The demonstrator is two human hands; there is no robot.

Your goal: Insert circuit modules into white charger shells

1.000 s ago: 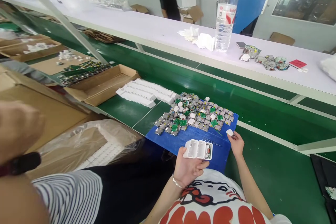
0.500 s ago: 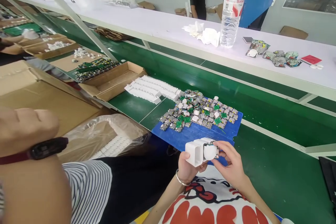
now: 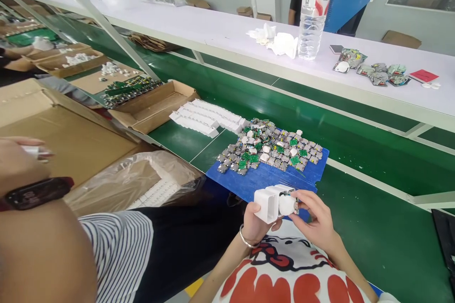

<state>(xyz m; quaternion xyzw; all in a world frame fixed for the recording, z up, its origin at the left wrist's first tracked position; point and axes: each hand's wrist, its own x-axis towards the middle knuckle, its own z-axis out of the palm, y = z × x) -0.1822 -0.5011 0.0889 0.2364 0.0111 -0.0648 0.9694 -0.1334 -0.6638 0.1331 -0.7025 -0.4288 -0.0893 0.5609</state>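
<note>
My left hand (image 3: 256, 223) is wrapped round white plastic housings (image 3: 266, 206), hollow box shapes lying side by side, one with its open end toward me. Between the thumb and fingers of my right hand (image 3: 314, 213) is a small circuit board (image 3: 295, 202) with a white round part (image 3: 286, 205) on it. The board sits at the mouth of the right-hand housing; how far it is inside I cannot tell. Just beyond my hands lies a blue board (image 3: 265, 184) bearing a spread of grey and green circuit assemblies (image 3: 272, 149).
White housings (image 3: 199, 116) lie in rows left of the blue board, beside a cardboard tray (image 3: 152, 109). A co-worker's arm (image 3: 42, 227) is close on my left, above a plastic-lined carton (image 3: 142, 175). A shelf (image 3: 213, 40) holding a water bottle (image 3: 313, 23) crosses behind.
My hands keep their grip, and the circuit board stays at the housing's mouth. The co-worker's hand at left has shifted left, and a white piece now shows in it.
</note>
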